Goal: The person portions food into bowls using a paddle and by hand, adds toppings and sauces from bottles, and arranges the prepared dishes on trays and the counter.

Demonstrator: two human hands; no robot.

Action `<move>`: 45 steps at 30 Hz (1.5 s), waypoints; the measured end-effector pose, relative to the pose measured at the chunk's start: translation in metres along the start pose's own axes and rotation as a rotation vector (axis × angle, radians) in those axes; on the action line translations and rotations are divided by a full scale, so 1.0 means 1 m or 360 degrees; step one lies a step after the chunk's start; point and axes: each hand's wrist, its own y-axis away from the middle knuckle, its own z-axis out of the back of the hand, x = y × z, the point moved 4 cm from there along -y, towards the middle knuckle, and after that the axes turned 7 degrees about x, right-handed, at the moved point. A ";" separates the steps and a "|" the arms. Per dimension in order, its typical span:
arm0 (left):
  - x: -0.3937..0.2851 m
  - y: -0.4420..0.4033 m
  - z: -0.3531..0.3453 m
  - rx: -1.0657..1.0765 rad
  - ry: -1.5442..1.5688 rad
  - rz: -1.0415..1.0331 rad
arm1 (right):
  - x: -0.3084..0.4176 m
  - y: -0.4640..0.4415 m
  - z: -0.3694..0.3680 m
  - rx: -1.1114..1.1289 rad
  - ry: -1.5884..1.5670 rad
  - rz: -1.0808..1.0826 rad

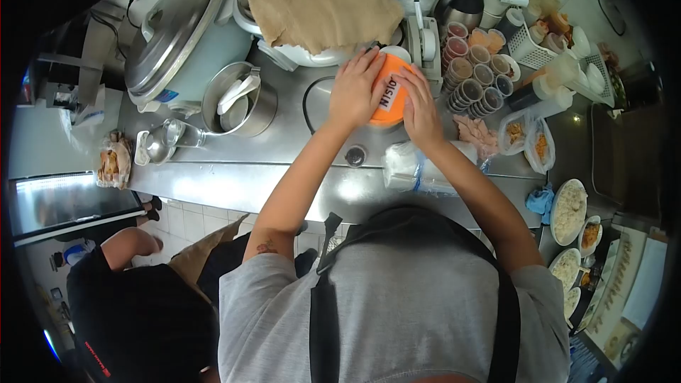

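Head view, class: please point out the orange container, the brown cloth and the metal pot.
Orange container (389,91): head view, on its lettered label.
Brown cloth (325,1): head view, on the middle of its spread surface.
Metal pot (263,108): head view, on its outer wall.

Orange lid, black-lettered pale label

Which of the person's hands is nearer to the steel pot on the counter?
Left. The left hand is on the near edge of the orange container, to the right of the steel pot; the right hand is on the container's opposite edge, farther away.
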 end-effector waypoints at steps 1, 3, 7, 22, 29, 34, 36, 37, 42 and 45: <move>0.004 0.002 0.003 -0.0048 0.0004 -0.0031 | 0.002 -0.003 -0.002 -0.0007 -0.0032 0.0015; 0.003 -0.011 0.004 -0.0309 0.0085 -0.0141 | -0.005 -0.011 0.013 -0.0106 0.0046 0.0064; -0.006 0.013 0.054 -0.0693 0.0011 -0.0072 | 0.023 0.023 0.048 -0.0385 0.0012 -0.0283; -0.156 -0.003 -0.001 -0.0009 0.0766 -0.0435 | -0.120 0.155 0.116 0.0373 0.0188 -0.1485; -0.167 0.034 -0.090 0.0689 0.1679 0.0065 | -0.011 0.162 0.174 -0.0425 -0.1208 -0.1195; -0.235 0.031 -0.075 0.1349 0.2957 0.0381 | 0.060 0.191 0.175 -0.0443 -0.1583 -0.0945; -0.243 0.046 -0.088 0.1684 0.3568 0.0827 | 0.069 0.213 0.180 -0.0802 -0.0877 -0.1104; -0.246 0.053 -0.095 0.1468 0.3157 0.0376 | 0.075 0.225 0.182 -0.0970 -0.0510 -0.1175; -0.287 0.114 -0.106 0.1234 0.1824 -0.0476 | 0.088 0.250 0.131 -0.0653 0.0755 -0.1322; -0.293 0.127 -0.119 0.1506 0.1805 -0.0218 | 0.084 0.275 0.101 -0.1003 0.0784 -0.1522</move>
